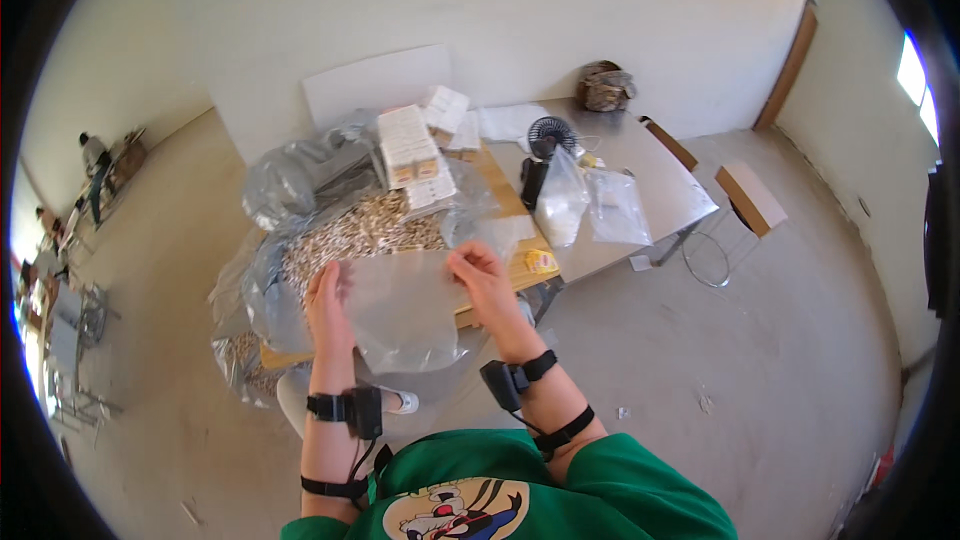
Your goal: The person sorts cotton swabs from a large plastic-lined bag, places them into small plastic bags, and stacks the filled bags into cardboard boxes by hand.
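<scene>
A clear, empty-looking plastic bag [400,315] is stretched between my two hands, in front of the table's near edge. My left hand [330,308] holds its left side, the fingers pointing up along the plastic. At the upper right corner my right hand [484,282] pinches the bag, fingers curled. Just beyond the bag lies a heap of small brown-and-whitish pieces [350,230], too small to name, spread on grey plastic sheeting [290,185]. To the right of my right hand, a small yellow packet [541,261] rests on the wooden tabletop [505,180].
Stacked white cartons [405,135] stand behind the heap. On the metal table [650,175] are a black fan [550,135], a filled clear bag [563,202], a flatter bag [617,205] and a basket [605,88]. A stool [750,200] stands right; people work far left.
</scene>
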Demonstrator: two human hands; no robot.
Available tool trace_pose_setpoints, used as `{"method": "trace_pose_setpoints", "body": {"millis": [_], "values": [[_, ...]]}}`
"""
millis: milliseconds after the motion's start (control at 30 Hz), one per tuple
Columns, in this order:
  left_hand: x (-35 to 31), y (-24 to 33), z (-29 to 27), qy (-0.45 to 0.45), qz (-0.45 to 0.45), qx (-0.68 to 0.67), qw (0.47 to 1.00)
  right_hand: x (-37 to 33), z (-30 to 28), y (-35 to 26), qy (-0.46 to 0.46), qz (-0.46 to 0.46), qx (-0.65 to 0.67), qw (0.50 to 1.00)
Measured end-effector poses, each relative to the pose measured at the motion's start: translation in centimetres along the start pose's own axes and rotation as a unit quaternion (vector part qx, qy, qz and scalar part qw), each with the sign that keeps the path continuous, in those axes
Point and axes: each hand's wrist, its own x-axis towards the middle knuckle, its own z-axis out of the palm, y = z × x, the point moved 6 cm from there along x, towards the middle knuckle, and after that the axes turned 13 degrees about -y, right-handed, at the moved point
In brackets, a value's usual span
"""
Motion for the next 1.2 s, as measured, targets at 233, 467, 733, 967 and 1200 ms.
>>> {"method": "trace_pose_setpoints", "body": {"millis": [233,467,733,967,1200], "values": [[-0.5,1.0,1.6,-0.066,0.055,0.066,0.994,-0.5,-1.1,-1.1,0.016,-0.049,-0.012,0.999],[-0.9,1.3,1.2,-0.039,0.057,0.114,0.991,-0.4,0.6,-1.1,-0.006,-0.032,-0.020,0.999],[0.7,4.7,-3.5,0.054,0.291,0.449,0.843,-1.3,1.5,1.0,-0.105,0.133,-0.273,0.947],[0.5,6.4,5.4,-0.250,0.179,0.428,0.850,0.3,5.2,-2.4,-0.197,0.001,-0.469,0.861],[3.4,5.1,3.1,-0.190,0.082,0.373,0.904,-0.2,-1.2,1.6,-0.152,0.107,-0.451,0.873]]}}
